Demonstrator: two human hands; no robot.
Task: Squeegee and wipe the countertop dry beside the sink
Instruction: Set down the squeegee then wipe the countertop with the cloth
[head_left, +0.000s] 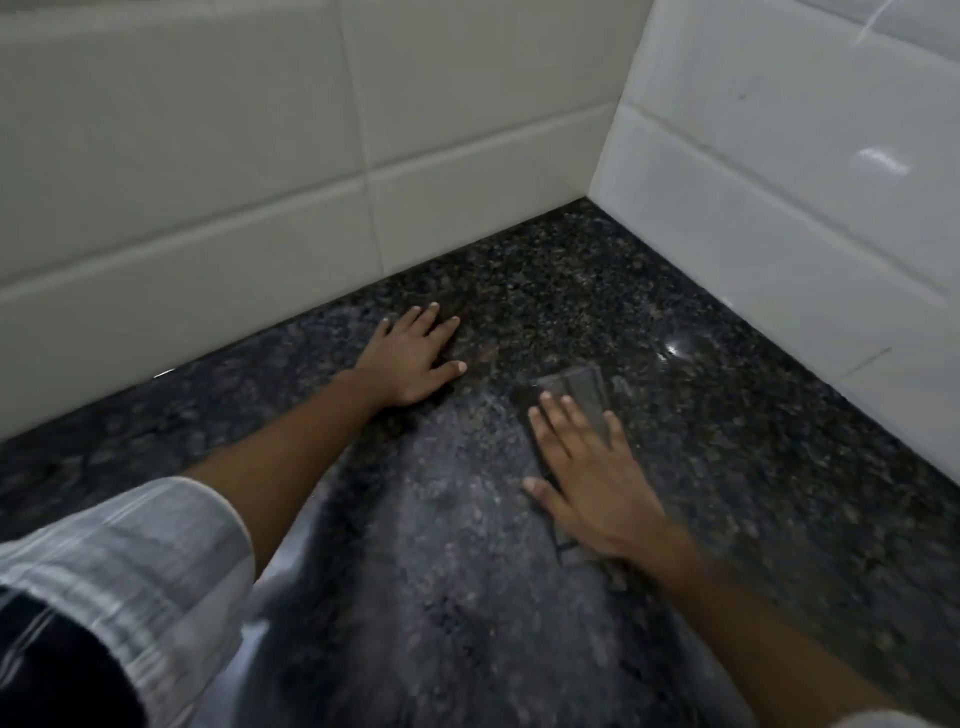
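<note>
At the far left a rolled-up, grey striped sleeve (156, 561) covers the person's upper left arm, and the bare forearm reaches out from it across the dark speckled counter (701, 322). The left hand (410, 358) lies flat on the stone, palm down, fingers straight and slightly spread, pointing toward the corner and holding nothing. Behind it runs a wall of pale rectangular tiles (208, 156) that meets the counter along a straight joint. Between the 2 hands, nearer the viewer, a broad duller patch (457, 545) spreads over the stone; whether it is water or a smear I cannot tell through the blur. To the right, the right hand (587, 478) also lies palm down with straight fingers, pressing on a thin, dark grey cloth (582, 387) spread flat on the counter. The cloth's far edge shows beyond the fingertips, and a bit more of it peeks out beneath the wrist. The 2 hands are well apart, the left farther from the viewer than the right. On the far right a second wall of glossy white tiles (805, 156) closes the corner, and a small bright glint (672, 349) sits on the stone near it.
</note>
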